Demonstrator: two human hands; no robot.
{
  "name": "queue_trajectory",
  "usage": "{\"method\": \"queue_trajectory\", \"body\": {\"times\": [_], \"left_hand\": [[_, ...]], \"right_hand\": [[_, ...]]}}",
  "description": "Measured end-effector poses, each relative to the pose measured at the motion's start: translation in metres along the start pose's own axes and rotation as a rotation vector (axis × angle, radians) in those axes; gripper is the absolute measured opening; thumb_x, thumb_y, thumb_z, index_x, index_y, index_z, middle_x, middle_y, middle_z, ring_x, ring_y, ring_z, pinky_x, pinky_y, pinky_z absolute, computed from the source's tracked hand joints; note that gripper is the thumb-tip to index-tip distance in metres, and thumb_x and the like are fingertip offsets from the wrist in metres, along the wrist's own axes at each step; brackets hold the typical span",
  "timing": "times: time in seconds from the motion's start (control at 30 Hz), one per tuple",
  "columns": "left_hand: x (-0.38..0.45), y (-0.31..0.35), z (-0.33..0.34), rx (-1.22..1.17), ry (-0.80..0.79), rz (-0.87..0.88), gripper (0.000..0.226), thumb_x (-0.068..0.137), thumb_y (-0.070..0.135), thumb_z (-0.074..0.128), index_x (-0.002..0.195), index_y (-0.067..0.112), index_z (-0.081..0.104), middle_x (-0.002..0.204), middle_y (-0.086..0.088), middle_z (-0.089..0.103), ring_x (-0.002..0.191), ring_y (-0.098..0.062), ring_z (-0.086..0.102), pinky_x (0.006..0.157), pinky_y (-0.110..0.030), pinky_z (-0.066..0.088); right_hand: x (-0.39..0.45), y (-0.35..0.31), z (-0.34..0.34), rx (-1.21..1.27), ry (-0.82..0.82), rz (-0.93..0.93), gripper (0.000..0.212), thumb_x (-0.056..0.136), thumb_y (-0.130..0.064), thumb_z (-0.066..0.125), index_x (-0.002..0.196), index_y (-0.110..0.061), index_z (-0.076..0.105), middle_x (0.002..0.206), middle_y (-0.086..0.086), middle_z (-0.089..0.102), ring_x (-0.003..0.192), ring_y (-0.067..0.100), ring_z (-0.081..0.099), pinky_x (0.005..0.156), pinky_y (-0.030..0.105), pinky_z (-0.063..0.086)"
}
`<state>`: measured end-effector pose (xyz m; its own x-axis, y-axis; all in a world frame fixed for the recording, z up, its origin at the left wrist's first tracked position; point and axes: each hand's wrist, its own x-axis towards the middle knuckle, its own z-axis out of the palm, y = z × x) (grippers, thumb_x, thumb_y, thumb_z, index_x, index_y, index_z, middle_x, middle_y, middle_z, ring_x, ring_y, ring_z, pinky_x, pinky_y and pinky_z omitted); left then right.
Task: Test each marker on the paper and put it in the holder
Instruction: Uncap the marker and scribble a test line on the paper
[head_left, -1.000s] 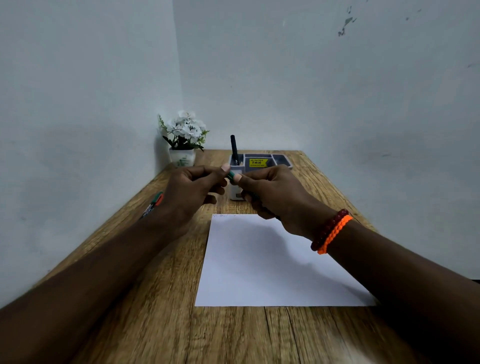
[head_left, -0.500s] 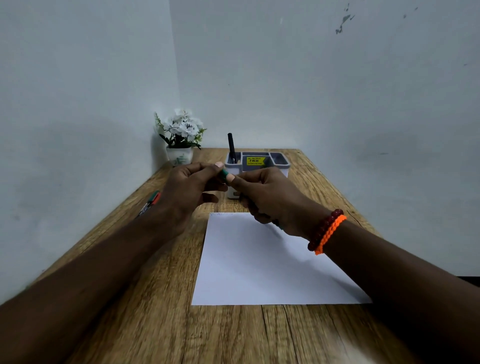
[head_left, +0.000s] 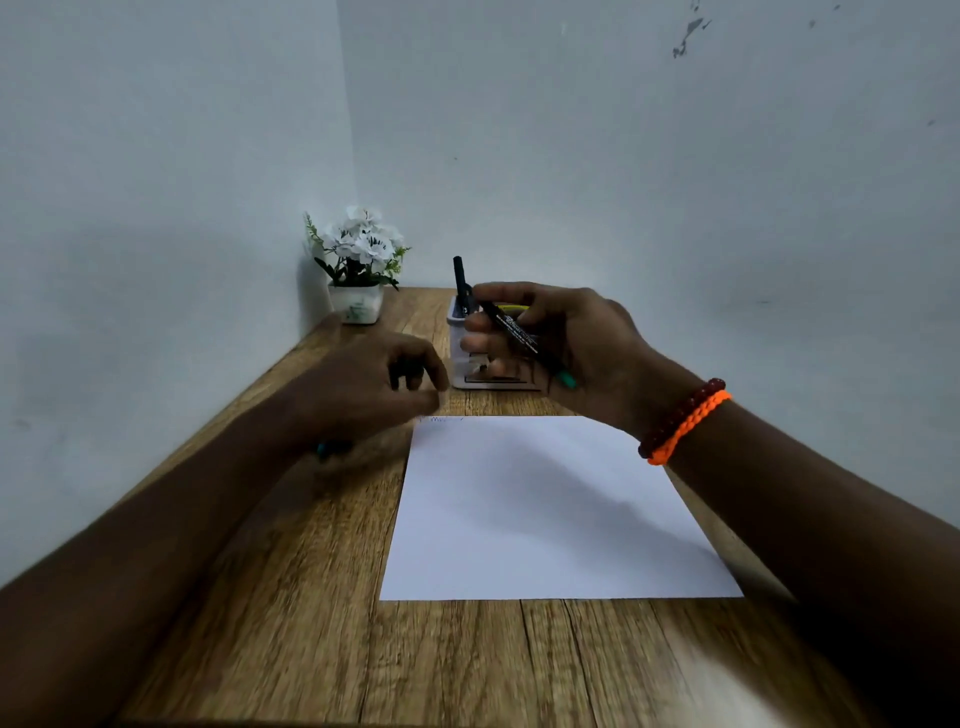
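The right hand (head_left: 561, 338) pinches a black marker (head_left: 511, 330) between thumb and curled fingers, the barrel slanting from up near 11 o'clock down to a green end (head_left: 568, 381) at about 5 o'clock, held in the air in front of the holder (head_left: 457, 358). The left hand (head_left: 379, 387) is blurred, low over the table (head_left: 291, 597) at the paper's 10 o'clock corner; its fingers look curled, but whether they hold a cap I cannot tell. The paper (head_left: 540, 509) lies flat with faint scribbles at its far-left corner (head_left: 439, 419), and one dark marker (head_left: 459, 278) stands in the holder at 12 o'clock. Judging from this, the marker is about to be tested — best done by turning the tip down, steadying the sheet with the free hand, and drawing a short light stroke beside the existing marks – not over them
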<state>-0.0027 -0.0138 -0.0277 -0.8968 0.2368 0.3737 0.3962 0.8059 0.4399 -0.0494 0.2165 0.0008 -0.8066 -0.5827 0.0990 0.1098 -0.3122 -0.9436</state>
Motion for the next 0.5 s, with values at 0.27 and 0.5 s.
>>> {"method": "queue_trajectory", "body": {"times": [0.27, 0.5], "left_hand": [[0.0, 0.0, 0.001, 0.029, -0.2, -0.069, 0.02, 0.081, 0.038, 0.086, 0.097, 0.033, 0.076, 0.086, 0.012, 0.071, 0.072, -0.003, 0.06, 0.067, -0.027, 0.049], [-0.001, 0.0, 0.004, 0.023, -0.223, -0.102, 0.014, 0.084, 0.037, 0.084, 0.096, 0.034, 0.079, 0.09, 0.013, 0.071, 0.079, -0.007, 0.061, 0.069, -0.025, 0.048]], "right_hand": [[-0.001, 0.016, -0.004, -0.235, -0.01, -0.093, 0.018, 0.1, 0.006, 0.057, 0.111, 0.0, 0.07, 0.099, 0.02, 0.073, 0.083, 0.026, 0.074, 0.067, 0.033, 0.061], [-0.005, 0.051, -0.002, -0.496, 0.202, -0.169, 0.019, 0.102, -0.011, 0.065, 0.1, 0.005, 0.074, 0.068, 0.017, 0.067, 0.05, 0.024, 0.061, 0.041, 0.027, 0.046]]}}
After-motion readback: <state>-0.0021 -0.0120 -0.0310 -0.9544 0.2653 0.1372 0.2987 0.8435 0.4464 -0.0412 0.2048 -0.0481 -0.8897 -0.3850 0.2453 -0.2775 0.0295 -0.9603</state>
